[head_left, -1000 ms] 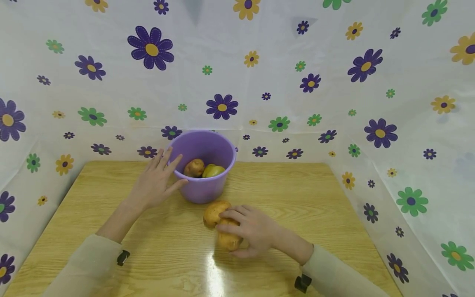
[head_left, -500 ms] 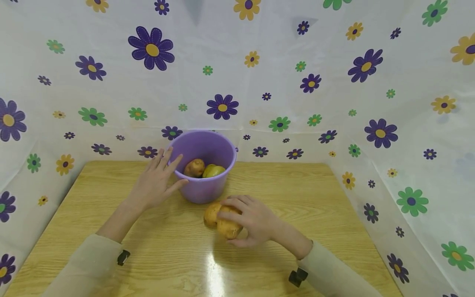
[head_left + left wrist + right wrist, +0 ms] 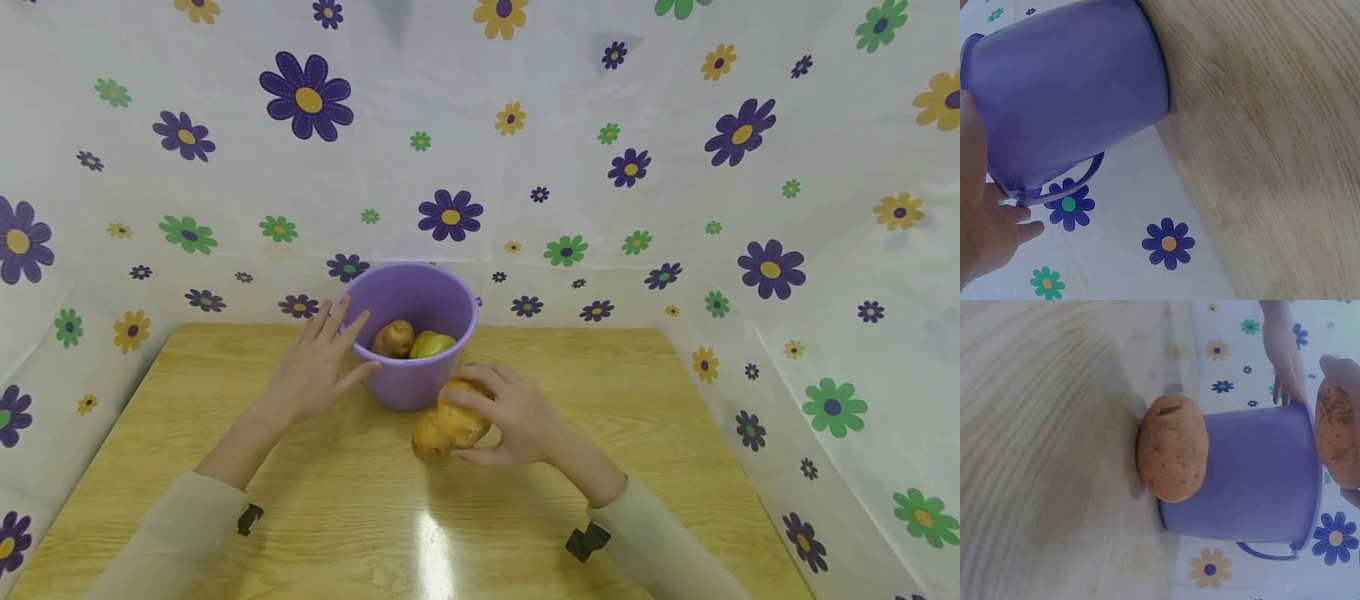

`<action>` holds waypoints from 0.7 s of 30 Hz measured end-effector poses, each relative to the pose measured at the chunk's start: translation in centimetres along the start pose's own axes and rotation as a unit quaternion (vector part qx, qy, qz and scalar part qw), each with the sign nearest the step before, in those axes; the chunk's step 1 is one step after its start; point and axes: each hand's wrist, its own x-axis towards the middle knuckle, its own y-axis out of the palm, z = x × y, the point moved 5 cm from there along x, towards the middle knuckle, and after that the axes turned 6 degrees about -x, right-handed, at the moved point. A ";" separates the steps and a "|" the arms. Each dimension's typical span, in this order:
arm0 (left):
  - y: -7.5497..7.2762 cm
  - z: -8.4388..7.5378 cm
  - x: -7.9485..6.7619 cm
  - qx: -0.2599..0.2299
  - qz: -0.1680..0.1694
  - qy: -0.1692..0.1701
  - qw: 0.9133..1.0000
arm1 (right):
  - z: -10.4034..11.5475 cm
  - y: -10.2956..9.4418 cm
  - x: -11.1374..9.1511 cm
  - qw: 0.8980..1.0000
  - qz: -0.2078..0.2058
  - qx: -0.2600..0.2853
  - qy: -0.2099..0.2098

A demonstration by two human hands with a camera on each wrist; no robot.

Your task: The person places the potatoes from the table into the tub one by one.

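My right hand (image 3: 525,421) holds a potato (image 3: 459,423) in curled fingers and thumb, raised above the table. In the right wrist view this potato (image 3: 1337,437) shows dark soil marks and is level with the rim of a purple bucket (image 3: 408,386). Below it another potato (image 3: 1172,450) lies on the table in front of the bucket, partly covered in the head view. At the bucket's left rim, my left hand (image 3: 309,371) rests with fingers spread and straight. Inside the bucket lie a brown potato (image 3: 393,338) and a lobed yellow-green fruit or vegetable (image 3: 432,344).
The wooden table (image 3: 600,392) is enclosed by a white flower-print sheet (image 3: 540,150) at the back and sides. The bucket stands near the back edge, its handle (image 3: 1079,184) hanging down outside. Both sleeves carry a black wrist mount (image 3: 587,542).
My right hand has lifted the potato and carried it away from me, up toward the bucket. The left hand, the bucket and the other potato have stayed put.
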 end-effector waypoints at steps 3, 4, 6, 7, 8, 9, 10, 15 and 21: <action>0.0 0.0 0.0 0.003 0.001 0.000 1.000 | -0.4 -0.2 0.7 1.000 -0.014 0.002 0.003; 0.0 0.0 0.0 0.004 0.002 0.000 1.000 | -0.5 -0.3 0.9 1.000 -0.018 0.003 0.004; -0.1 -0.1 0.0 0.004 0.001 -0.002 1.000 | -0.8 -0.4 1.5 1.000 -0.021 0.005 0.007; -0.1 -0.1 0.0 0.003 0.001 -0.002 1.000 | -0.9 -0.5 1.7 1.000 -0.023 0.004 0.009; -0.1 -0.1 0.0 0.003 0.000 -0.002 1.000 | -1.1 -0.5 1.9 1.000 -0.024 0.005 0.012; -0.1 -0.1 0.0 0.003 0.000 -0.002 1.000 | -1.2 -0.6 2.2 1.000 -0.025 0.006 0.014; -0.1 -0.1 0.0 0.003 0.000 -0.002 1.000 | -1.4 -0.5 2.4 1.000 -0.024 0.005 0.016; -0.1 -0.1 0.0 0.003 0.000 -0.004 1.000 | -2.1 -0.6 3.4 0.999 -0.032 0.009 0.024; -0.1 -0.1 0.1 0.003 0.002 -0.006 1.000 | -2.9 -0.5 4.4 0.999 -0.034 0.004 0.024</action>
